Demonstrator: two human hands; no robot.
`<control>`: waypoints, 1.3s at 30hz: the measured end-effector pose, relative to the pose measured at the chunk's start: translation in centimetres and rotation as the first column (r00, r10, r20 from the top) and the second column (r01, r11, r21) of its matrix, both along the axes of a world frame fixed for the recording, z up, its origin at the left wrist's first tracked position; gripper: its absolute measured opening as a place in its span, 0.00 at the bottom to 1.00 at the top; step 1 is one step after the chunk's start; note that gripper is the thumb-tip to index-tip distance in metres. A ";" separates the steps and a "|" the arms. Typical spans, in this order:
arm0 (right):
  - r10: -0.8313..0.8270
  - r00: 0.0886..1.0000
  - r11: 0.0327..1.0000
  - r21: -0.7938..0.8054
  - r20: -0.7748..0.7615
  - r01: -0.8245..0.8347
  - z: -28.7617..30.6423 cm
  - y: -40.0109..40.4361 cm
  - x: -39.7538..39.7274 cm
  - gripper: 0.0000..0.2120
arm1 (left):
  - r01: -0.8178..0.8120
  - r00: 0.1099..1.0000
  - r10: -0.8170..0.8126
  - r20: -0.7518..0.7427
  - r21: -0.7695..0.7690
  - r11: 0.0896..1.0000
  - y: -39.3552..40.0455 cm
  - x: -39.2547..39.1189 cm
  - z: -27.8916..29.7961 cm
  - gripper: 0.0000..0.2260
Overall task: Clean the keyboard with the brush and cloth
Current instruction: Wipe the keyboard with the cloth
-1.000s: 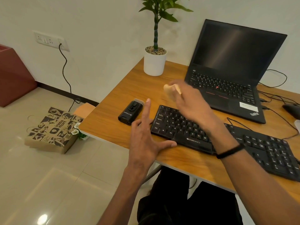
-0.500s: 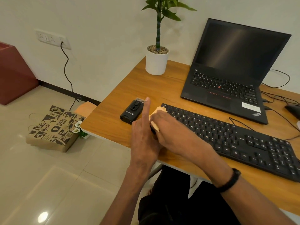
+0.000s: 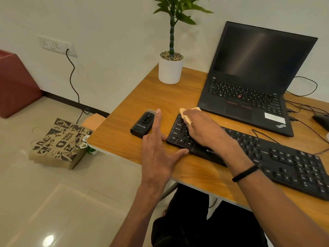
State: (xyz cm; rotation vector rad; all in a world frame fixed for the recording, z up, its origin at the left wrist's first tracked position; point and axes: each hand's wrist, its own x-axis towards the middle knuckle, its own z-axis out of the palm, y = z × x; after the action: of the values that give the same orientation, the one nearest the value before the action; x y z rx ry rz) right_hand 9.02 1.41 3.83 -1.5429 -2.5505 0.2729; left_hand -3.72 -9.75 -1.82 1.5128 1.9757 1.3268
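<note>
Wooden desk [image 3: 124,111] below: I see my right hand [image 3: 203,130] pressing the cloth [image 3: 187,113] onto the keyboard [image 3: 284,163], fingers curled over it; left hand [image 3: 160,154] spread, bracing its corner beside the brush [image 3: 142,124].

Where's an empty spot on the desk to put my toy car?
Bare wood lies between the pot, brush and laptop. It is crowded where both hands work on the keyboard, and cables clutter the right.
</note>
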 end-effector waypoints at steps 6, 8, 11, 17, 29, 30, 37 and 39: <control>0.088 0.995 0.996 0.023 0.040 -0.089 -0.9 -3.6 -1.1 0.29 | -0.001 1.000 0.001 0.023 0.009 1.000 0.0 0.2 0.0 0.61; 0.152 0.988 0.988 0.001 0.021 -0.152 -1.3 -5.0 -1.0 0.29 | -0.007 0.999 0.007 0.037 0.020 1.000 0.1 0.1 -0.2 0.57; 0.241 0.970 0.970 -0.012 -0.017 -0.241 -1.4 -6.7 0.0 0.27 | -0.034 0.999 0.035 -0.010 0.057 0.998 0.2 0.0 -0.8 0.53; 0.256 0.959 0.964 -0.042 -0.117 -0.263 -1.2 -7.4 1.7 0.30 | -0.020 0.998 0.023 -0.056 0.060 0.998 -0.1 -0.4 -1.0 0.55; 0.050 0.981 0.997 0.075 -0.187 -0.036 -2.0 -9.8 7.9 0.20 | -0.010 1.000 0.011 -0.012 0.034 0.999 0.0 -0.1 -0.4 0.61; 0.046 0.979 0.996 0.080 -0.197 -0.030 -2.2 -9.8 7.9 0.20 | -0.009 1.000 0.009 -0.010 0.037 0.999 0.0 -0.1 -0.4 0.61; 0.132 0.967 0.988 0.113 -0.217 -0.109 -2.7 -8.0 1.5 0.18 | 0.016 0.996 -0.024 0.081 0.093 0.996 -0.3 -0.8 -0.8 0.54; 0.138 0.967 0.987 0.108 -0.216 -0.117 -2.6 -7.6 0.5 0.18 | 0.016 0.996 -0.025 0.090 0.097 0.995 -0.2 -1.0 -0.7 0.53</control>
State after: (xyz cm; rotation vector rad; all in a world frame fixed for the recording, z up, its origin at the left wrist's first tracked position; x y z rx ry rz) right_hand 9.51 -6.19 1.23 -1.2413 -2.4512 0.3158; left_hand -4.70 -9.99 -2.57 1.4827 1.8603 1.4742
